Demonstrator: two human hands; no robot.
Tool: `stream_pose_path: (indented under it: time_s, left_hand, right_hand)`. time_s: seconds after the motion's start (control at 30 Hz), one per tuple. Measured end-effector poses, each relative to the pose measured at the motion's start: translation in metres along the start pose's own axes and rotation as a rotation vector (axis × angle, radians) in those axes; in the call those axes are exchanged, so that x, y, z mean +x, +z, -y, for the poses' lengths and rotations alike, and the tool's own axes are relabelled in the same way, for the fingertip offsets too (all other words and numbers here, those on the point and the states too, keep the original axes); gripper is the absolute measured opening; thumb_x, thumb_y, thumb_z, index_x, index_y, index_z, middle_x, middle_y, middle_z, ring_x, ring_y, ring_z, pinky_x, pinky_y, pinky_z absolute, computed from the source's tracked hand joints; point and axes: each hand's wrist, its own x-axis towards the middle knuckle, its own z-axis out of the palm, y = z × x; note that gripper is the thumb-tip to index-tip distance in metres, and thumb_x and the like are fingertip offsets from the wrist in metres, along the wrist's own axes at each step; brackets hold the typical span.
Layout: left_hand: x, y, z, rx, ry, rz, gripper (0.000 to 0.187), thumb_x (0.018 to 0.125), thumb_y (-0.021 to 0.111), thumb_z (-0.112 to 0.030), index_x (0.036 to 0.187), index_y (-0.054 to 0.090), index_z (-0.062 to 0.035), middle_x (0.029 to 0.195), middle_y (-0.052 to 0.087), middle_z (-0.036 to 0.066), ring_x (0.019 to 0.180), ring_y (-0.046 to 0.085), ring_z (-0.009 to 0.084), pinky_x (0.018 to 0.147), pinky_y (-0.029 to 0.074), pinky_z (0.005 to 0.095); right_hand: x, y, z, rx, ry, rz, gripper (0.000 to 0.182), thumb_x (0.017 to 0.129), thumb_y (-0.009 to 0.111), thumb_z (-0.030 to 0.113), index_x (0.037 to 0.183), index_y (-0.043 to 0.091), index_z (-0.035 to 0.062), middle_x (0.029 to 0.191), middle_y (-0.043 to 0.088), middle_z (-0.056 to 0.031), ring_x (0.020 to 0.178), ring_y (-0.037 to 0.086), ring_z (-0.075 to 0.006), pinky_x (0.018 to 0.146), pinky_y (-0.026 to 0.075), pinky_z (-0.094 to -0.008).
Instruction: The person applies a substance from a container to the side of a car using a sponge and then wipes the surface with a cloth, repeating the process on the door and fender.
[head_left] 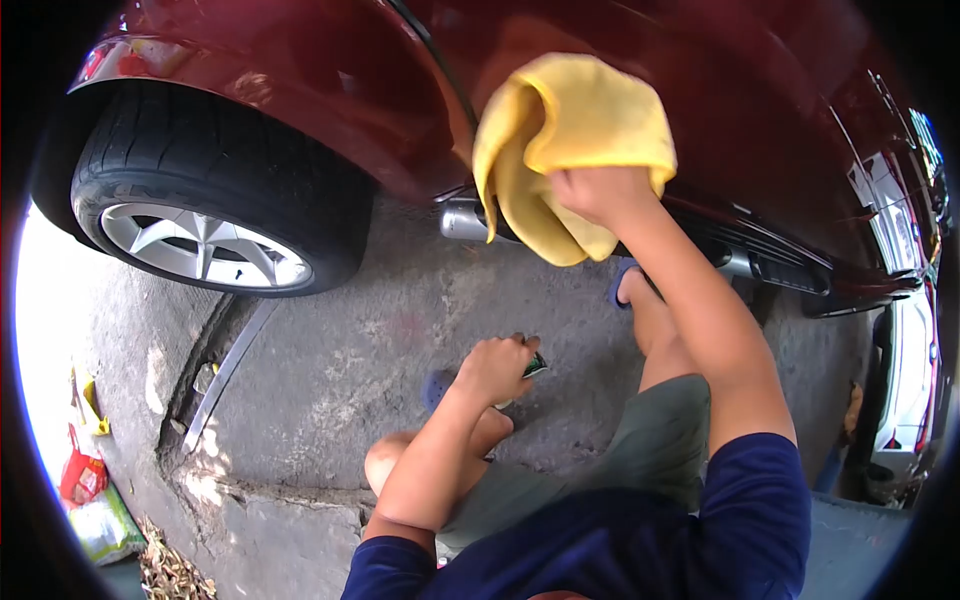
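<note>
My right hand (602,193) is closed on a yellow cloth (605,115), which hangs in folds against the dark red car door (740,90). Below the cloth runs the car's side step (465,220) with its silver end cap. Lower down, in front of my knees, my left hand (497,370) is wrapped round a small dark green container (537,364). Only one end of it shows past my fingers, and I cannot tell what kind it is.
A tyre with a silver wheel (205,245) stands at the left. Cracked concrete (330,330) lies under me, with a metal strip (230,375) set in it. Red and green bags (100,510) and dry leaves (170,565) are at lower left. Another vehicle (905,380) shows at right.
</note>
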Motion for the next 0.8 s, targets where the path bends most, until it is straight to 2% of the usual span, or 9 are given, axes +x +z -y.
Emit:
stream_pose_path:
  time_s: [0.13,0.17,0.2,0.27,0.37,0.47,0.6,0.7,0.8]
  left_hand:
    - [-0.004,-0.005,0.003,0.008,-0.002,0.01,0.056,0.081,0.083,-0.025,0.128,0.063,-0.0029,0.113,0.074,0.018,0.09,0.077,0.0363,0.078,0.063,0.0455]
    - [-0.005,-0.003,0.004,0.022,-0.01,0.033,0.055,0.081,0.083,-0.025,0.128,0.063,-0.0029,0.113,0.074,0.018,0.09,0.077,0.036,0.078,0.063,0.0453]
    - [-0.006,0.0,0.005,0.036,-0.019,0.057,0.055,0.081,0.083,-0.025,0.127,0.063,-0.0028,0.113,0.074,0.018,0.089,0.077,0.0357,0.078,0.063,0.0451]
    - [-0.006,0.003,0.006,0.039,-0.032,0.099,0.058,0.081,0.082,-0.025,0.131,0.062,-0.0034,0.113,0.073,0.018,0.09,0.077,0.0362,0.079,0.063,0.0458]
    - [-0.006,0.001,0.004,0.01,-0.039,0.13,0.064,0.081,0.08,-0.024,0.137,0.059,-0.0041,0.114,0.072,0.018,0.093,0.076,0.0377,0.08,0.062,0.0475]
    - [-0.005,-0.003,-0.005,-0.016,-0.027,0.133,0.064,0.08,0.081,-0.024,0.137,0.059,-0.003,0.113,0.072,0.018,0.091,0.076,0.0383,0.079,0.063,0.0476]
    - [-0.003,-0.002,-0.012,-0.013,-0.009,0.153,0.066,0.081,0.081,-0.024,0.138,0.058,-0.0022,0.111,0.071,0.019,0.088,0.076,0.039,0.079,0.063,0.0476]
    - [-0.002,0.002,-0.015,0.014,0.018,0.114,0.065,0.078,0.085,-0.025,0.134,0.061,-0.0002,0.108,0.073,0.018,0.085,0.077,0.0353,0.076,0.064,0.0436]
    - [0.0,0.003,-0.018,0.036,0.032,0.098,0.064,0.077,0.087,-0.026,0.13,0.063,0.0007,0.107,0.074,0.018,0.084,0.077,0.0332,0.074,0.064,0.0417]
  right_hand:
    - [-0.074,-0.011,-0.049,-0.283,0.041,-0.143,0.046,0.087,0.075,0.029,0.13,0.072,0.0124,0.13,0.07,-0.0137,0.122,0.066,-0.0382,0.106,0.051,-0.0528]
    - [-0.089,-0.012,-0.059,-0.306,0.074,-0.225,0.052,0.087,0.077,0.028,0.134,0.069,0.0055,0.129,0.07,-0.0164,0.12,0.067,-0.039,0.105,0.052,-0.0532]
    - [-0.105,-0.008,-0.074,-0.323,0.086,-0.278,0.071,0.085,0.08,0.03,0.144,0.058,-0.0027,0.135,0.064,-0.0256,0.125,0.062,-0.0461,0.11,0.047,-0.0558]
    - [-0.127,-0.003,-0.092,-0.311,0.206,-0.297,0.093,0.087,0.079,0.03,0.159,0.033,-0.0057,0.151,0.043,-0.0392,0.14,0.041,-0.06,0.12,0.031,-0.0617]
    - [-0.124,-0.005,-0.091,-0.267,0.251,-0.225,0.096,0.083,0.084,0.038,0.155,0.037,-0.0072,0.159,0.029,-0.0382,0.148,0.025,-0.0606,0.12,0.027,-0.0662]
    - [-0.105,-0.003,-0.068,-0.103,0.21,-0.289,0.094,0.086,0.081,0.033,0.158,0.034,-0.005,0.16,0.026,-0.0379,0.15,0.021,-0.0608,0.126,0.014,-0.0655]
    - [-0.072,0.0,-0.051,-0.064,0.065,-0.222,0.083,0.086,0.078,0.025,0.154,0.04,-0.0041,0.156,0.031,-0.0374,0.15,0.024,-0.0596,0.126,0.012,-0.066]
    - [-0.027,0.001,-0.027,-0.146,-0.095,-0.233,0.078,0.085,0.077,0.023,0.152,0.046,-0.0035,0.154,0.04,-0.0374,0.145,0.038,-0.0563,0.123,0.027,-0.0633]
    - [0.011,0.032,-0.008,-0.278,-0.287,-0.384,0.075,0.088,0.078,0.024,0.154,0.049,0.0035,0.153,0.05,-0.0248,0.144,0.046,-0.0461,0.123,0.034,-0.0552]
